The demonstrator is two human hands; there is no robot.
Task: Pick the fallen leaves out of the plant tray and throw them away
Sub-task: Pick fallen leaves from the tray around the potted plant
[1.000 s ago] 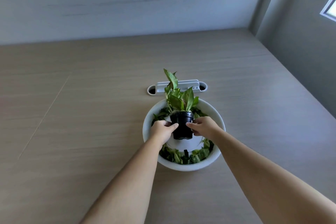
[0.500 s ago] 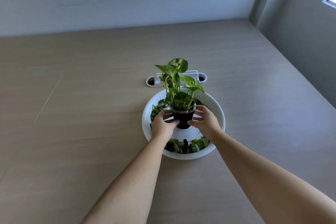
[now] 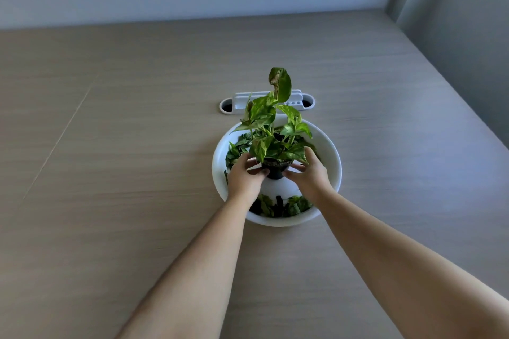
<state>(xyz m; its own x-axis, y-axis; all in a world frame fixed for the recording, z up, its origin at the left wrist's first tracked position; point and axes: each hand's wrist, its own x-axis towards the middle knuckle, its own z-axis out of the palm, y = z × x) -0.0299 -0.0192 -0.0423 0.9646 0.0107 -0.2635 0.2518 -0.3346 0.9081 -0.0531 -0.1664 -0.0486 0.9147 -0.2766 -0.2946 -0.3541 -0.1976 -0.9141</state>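
1. A wide wooden table fills the view.
2. A round white plant tray sits mid-table, with a white slotted holder just behind it.
3. A small black pot holding a leafy plant stands in the tray's centre.
4. The left hand and right hand cup the pot, fingers wrapped around its sides.
5. Fallen leaves ring the tray floor, none removed yet; the next move likely means freeing 1 hand to pinch leaves.

Hands around potted plant
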